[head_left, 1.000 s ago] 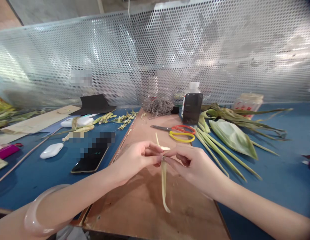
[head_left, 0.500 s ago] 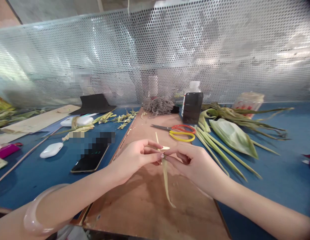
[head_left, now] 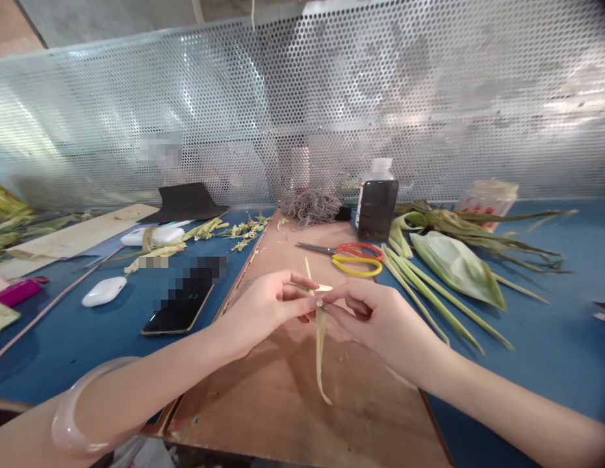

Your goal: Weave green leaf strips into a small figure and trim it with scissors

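Note:
My left hand (head_left: 277, 300) and my right hand (head_left: 368, 309) meet above the brown wooden board (head_left: 263, 403). Both pinch a small piece of pale leaf strip (head_left: 320, 357) between thumb and fingers. Its long end hangs down from the fingertips toward me, and a thin pale stalk pokes up behind them. The exact knot or fold at the fingertips is too small to make out. Beyond my hands, scissors (head_left: 357, 259) with one red and one yellow handle lie on the board.
Green leaves (head_left: 455, 266) lie on the blue table (head_left: 546, 344) at right, near a phone (head_left: 376, 211) leaning on a bottle. A tangle of grey string (head_left: 312, 208) sits at the back. On the left are a black phone (head_left: 182, 305) and a white earphone case (head_left: 104, 292).
The hanging end of the strip has swung slightly left. Both hands keep their pinch in nearly the same place, and the whole view has shifted a little.

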Action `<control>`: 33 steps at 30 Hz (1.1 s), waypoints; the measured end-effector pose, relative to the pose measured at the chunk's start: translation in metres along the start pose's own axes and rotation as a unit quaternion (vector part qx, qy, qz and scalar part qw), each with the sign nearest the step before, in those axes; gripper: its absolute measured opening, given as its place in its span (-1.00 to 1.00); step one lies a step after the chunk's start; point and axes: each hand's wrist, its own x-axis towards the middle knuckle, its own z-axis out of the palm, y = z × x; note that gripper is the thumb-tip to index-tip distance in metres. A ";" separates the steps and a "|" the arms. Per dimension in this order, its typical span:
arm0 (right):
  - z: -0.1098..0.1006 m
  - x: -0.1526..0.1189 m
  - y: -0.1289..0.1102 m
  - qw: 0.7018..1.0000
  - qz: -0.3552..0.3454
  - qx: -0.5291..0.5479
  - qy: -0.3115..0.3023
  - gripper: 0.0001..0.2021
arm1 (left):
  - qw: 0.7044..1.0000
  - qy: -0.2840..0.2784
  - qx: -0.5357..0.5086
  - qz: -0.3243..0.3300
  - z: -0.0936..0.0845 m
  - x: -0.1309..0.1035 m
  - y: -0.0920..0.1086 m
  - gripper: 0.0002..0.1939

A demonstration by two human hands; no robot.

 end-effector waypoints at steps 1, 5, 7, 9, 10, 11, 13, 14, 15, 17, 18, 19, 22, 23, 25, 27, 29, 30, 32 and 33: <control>0.000 0.000 0.000 1.000 0.005 0.004 0.001 -0.85 | 1.000 0.002 0.000 0.000 0.000 0.000 0.000 -0.68; 0.002 0.000 0.002 1.000 -0.002 0.008 0.006 -0.85 | 1.000 0.002 -0.016 -0.010 0.000 0.001 -0.001 -0.68; 0.003 0.000 0.002 1.000 -0.007 0.011 0.004 -0.84 | 1.000 0.001 -0.021 -0.014 0.000 0.001 -0.001 -0.65; 0.003 -0.001 0.001 1.000 -0.003 0.017 0.001 -0.83 | 1.000 0.003 -0.022 -0.016 -0.001 0.001 0.000 -0.62; 0.003 -0.001 0.000 1.000 0.001 0.022 -0.001 -0.83 | 1.000 0.004 -0.021 -0.018 -0.001 0.001 0.000 -0.61; 0.003 -0.002 0.000 1.000 0.005 0.027 -0.004 -0.83 | 1.000 0.003 -0.019 -0.020 -0.001 0.000 0.001 -0.61; 0.002 -0.001 0.000 0.999 0.016 0.036 -0.008 -0.83 | 1.000 -0.003 -0.014 -0.025 -0.001 0.000 0.001 -0.61; 0.002 -0.001 0.001 0.999 0.022 0.040 -0.011 -0.83 | 1.000 -0.006 -0.011 -0.025 -0.001 0.000 0.001 -0.62; 0.002 -0.001 0.001 0.999 0.026 0.042 -0.013 -0.82 | 1.000 -0.009 -0.009 -0.024 0.000 -0.001 0.001 -0.62; 0.002 -0.001 0.003 0.999 0.027 0.042 -0.015 -0.81 | 1.000 -0.008 -0.004 -0.017 0.000 -0.001 0.001 -0.62; 0.002 0.000 0.003 0.999 0.024 0.039 -0.019 -0.80 | 1.000 -0.005 0.000 -0.011 0.000 0.000 0.000 -0.62; 0.002 0.000 0.004 0.999 0.019 0.037 -0.024 -0.78 | 1.000 -0.001 0.004 -0.005 -0.001 0.000 0.000 -0.62; 0.001 0.000 0.003 0.999 0.010 0.035 -0.038 -0.75 | 1.000 0.006 0.019 0.010 -0.001 0.000 -0.001 -0.63; 0.001 -0.001 0.003 0.999 0.010 0.035 -0.038 -0.75 | 1.000 0.007 0.025 0.012 -0.001 0.000 -0.001 -0.63; 0.001 -0.001 0.002 0.999 0.008 0.036 -0.036 -0.75 | 0.999 0.008 0.034 0.013 -0.001 0.000 -0.001 -0.62; 0.001 -0.001 0.001 0.999 0.002 0.037 -0.033 -0.76 | 0.999 0.007 0.036 0.014 -0.001 0.000 -0.001 -0.61; 0.002 0.000 0.001 0.999 -0.004 0.033 -0.026 -0.78 | 0.999 0.005 0.036 0.016 -0.001 0.000 -0.001 -0.60; 0.002 0.000 0.000 0.999 -0.005 0.028 -0.020 -0.79 | 0.999 0.005 0.037 0.016 -0.001 -0.001 0.000 -0.59; 0.002 0.000 0.000 1.000 -0.010 0.011 -0.009 -0.81 | 0.999 0.006 0.043 0.013 -0.001 -0.001 0.000 -0.57; 0.002 0.000 0.000 1.000 -0.016 0.004 -0.006 -0.81 | 0.999 0.007 0.046 0.011 -0.002 -0.001 0.000 -0.57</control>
